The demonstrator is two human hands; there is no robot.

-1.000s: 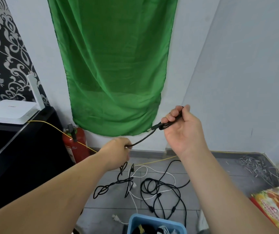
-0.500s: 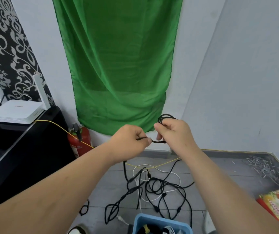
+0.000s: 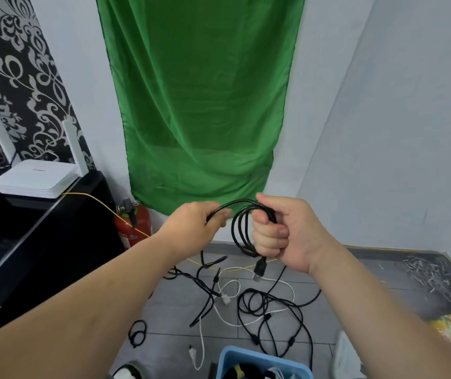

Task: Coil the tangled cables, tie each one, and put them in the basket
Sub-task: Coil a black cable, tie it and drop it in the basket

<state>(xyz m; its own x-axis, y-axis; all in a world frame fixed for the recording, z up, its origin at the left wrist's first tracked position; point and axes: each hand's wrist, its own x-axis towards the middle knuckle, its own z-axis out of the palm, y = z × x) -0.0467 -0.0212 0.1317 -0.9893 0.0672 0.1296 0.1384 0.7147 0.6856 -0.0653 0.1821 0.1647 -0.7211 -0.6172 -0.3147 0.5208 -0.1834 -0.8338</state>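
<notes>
R hand [image 3: 287,236] fist wraps the coiled black cable [image 3: 239,231], plug [image 3: 260,268] dangling below. L hand [image 3: 194,228] pinches its free run just beside, mid-air over the floor tangle [image 3: 260,305] and basket [image 3: 230,356]. Step: coiling, not tied yet; next prob. needs more slack fed on w/o snagging. Vs 0.5 s ago: coil bigger, more loops.

The blue basket [image 3: 262,361] is cut off by the bottom edge.

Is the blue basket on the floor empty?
No, the blue basket already holds dark and white cable bundles.
</notes>
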